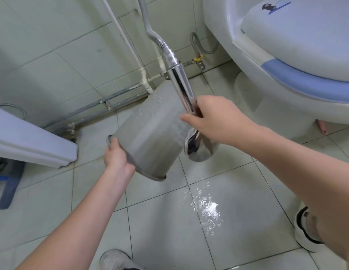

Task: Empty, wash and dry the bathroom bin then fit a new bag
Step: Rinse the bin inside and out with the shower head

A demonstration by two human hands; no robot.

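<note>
The bin [150, 131] hangs tilted above the floor [160, 221], shower head [197, 145] touching its right side, toilet [286, 65] far right.

No readable text anywhere here: no words, brand names or numbers show. The only marking is a small dark-and-blue printed picture [274, 6] near the top of the white toilet lid [298, 47], and it is too small and blurred to make out any lettering.

White toilet [286, 61], wall pipes [119, 95], wet tiles [238, 211]
</note>
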